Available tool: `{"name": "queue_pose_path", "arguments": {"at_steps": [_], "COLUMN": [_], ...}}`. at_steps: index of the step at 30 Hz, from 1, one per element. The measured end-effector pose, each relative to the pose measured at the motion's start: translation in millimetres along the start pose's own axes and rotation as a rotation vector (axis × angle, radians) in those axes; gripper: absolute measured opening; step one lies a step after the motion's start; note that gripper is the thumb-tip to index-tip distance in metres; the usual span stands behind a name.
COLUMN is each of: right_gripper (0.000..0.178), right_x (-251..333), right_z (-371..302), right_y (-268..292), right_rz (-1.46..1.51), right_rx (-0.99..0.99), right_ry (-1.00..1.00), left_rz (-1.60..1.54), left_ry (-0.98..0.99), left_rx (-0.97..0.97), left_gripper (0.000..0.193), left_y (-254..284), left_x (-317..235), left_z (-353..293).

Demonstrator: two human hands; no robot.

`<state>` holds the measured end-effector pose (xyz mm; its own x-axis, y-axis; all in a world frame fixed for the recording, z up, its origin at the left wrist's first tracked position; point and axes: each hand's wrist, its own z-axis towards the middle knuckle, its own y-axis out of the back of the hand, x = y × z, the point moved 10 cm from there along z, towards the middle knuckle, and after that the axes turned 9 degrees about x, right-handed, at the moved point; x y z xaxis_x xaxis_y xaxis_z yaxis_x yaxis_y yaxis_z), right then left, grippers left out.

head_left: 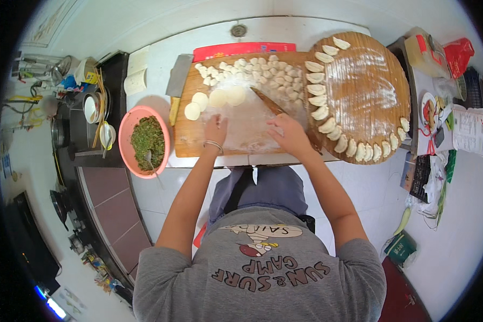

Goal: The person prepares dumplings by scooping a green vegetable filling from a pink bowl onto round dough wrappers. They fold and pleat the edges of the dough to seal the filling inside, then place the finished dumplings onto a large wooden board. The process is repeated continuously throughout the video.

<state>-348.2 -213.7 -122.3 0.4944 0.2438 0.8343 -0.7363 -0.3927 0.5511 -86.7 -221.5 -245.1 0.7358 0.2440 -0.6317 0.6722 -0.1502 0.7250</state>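
The pin (265,100) lies slantwise on the floury board (189,146), and your right hand (287,133) is over its lower part. The fingers are bent and a little spread; whether they close on the wood, I cannot tell. Your left hand (216,129) rests at the near side of the board, half open, fingers loosely curved, and nothing is seen in it.

The pin looks wooden, thin toward its far tip, so you should find it stiff and rather light; flour may make it slippery. Better take it near the ends, with a loose palm.

The wrappers (218,97), beyond your left hand, are probably soft and easy to stretch: lift each by its edge. The dough pieces (278,81) at the back seem small and tender; pick them with fingertips, because a hard pinch could leave marks.
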Motion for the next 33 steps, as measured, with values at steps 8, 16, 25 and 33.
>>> {"name": "queue_pose_path", "arguments": {"at_steps": [8, 16, 25, 33], "right_gripper": [0.022, 0.021, 0.023, 0.042], "right_x": [4, 15, 63, 232], "right_z": [25, 30, 69, 56], "right_y": [-79, -92, -168, -351], "right_rz": [0.061, 0.107, -0.005, -0.423], "right_rx": [0.063, 0.018, 0.277, 0.355], "right_ry": [-0.222, -0.243, -0.086, 0.440], "left_rz": [0.549, 0.239, -0.966, -1.593], "left_ry": [0.004, 0.227, 0.073, 0.014], "left_rx": [-0.191, -0.120, -0.254, -0.047], "left_gripper": [0.037, 0.027, 0.020, 0.026], "left_y": [64, 78, 149, 256], "left_x": [70, 106, 111, 179], "left_z": [56, 45, -61, -139]}}
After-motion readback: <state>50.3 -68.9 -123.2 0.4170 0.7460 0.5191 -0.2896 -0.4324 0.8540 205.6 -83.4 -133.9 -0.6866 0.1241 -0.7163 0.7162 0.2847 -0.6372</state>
